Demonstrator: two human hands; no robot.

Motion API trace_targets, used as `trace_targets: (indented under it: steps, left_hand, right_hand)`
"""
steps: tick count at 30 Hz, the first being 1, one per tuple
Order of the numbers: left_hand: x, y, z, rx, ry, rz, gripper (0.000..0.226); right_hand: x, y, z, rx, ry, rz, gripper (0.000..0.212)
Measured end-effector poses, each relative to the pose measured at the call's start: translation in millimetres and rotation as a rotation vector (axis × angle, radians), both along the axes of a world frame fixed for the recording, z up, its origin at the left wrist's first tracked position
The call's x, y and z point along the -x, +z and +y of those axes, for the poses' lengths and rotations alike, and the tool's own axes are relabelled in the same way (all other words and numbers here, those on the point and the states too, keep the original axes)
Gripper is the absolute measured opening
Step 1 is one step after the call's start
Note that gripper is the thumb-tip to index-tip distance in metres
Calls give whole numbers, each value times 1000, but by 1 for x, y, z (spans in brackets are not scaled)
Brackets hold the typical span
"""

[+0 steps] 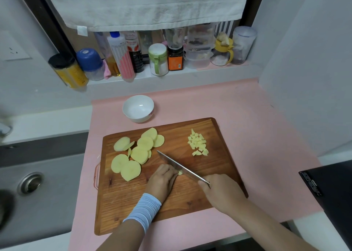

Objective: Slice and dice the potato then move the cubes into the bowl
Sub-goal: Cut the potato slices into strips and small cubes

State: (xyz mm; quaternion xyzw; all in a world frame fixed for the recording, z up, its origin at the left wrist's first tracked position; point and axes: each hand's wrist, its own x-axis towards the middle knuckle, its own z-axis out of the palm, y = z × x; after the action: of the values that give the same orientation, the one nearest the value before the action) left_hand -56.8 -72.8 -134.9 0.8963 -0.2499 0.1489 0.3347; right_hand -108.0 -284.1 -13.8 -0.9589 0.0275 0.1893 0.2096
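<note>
Dicing slice (180, 173) | my left hand (162, 180) pins it, fingers curled | right hand (222, 191) grips knife (179, 167) | tuck fingertips, space cuts evenly

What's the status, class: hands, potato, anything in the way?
Right hand grips knife; left hand pins potato piece. Slices and cubes on board, bowl empty. Nothing in the way.

A: Ledge (190, 72) at the back, left to right?
B: Yellow jar (69, 71), blue-capped jar (90, 64), pink-striped bottle (122, 59), green-lidded shaker (158, 59), orange-labelled jar (175, 60), stacked clear tubs (199, 49). White towel (144, 5) hung above them.
A: Elsewhere?
B: Pink mat (247, 117) covered the counter (47, 123). Steel sink (47, 203), with round drain (30, 183), lay left of it. Black appliance (333, 190) stood at the right edge.
</note>
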Motion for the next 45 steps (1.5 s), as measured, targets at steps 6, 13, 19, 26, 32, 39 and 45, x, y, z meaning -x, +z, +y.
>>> trace_targets:
  steps: [6, 13, 19, 26, 32, 39, 45]
  left_hand:
    - [1, 4, 0, 5, 8, 17, 20]
    - [-7, 9, 4, -6, -42, 137, 5]
    - [-20, 26, 12, -112, -52, 262, 28]
    - [-20, 24, 1, -174, -90, 246, 20]
    - [-4, 21, -30, -81, 261, 306, 17]
    - [-7, 15, -11, -76, 13, 217, 8]
    - [-20, 15, -7, -62, -2, 243, 9]
  right_hand:
    - [-10, -11, 4, 26, -29, 42, 34]
    - [-10, -3, -2, -35, -25, 110, 39]
    - [-14, 13, -19, -247, -152, 134, 47]
    - [-20, 21, -23, -260, -206, 106, 45]
    - [-19, 17, -15, -170, -181, 80, 45]
    - [-6, 9, 1, -76, -119, 27, 38]
    - [-1, 8, 9, -27, -109, -8, 38]
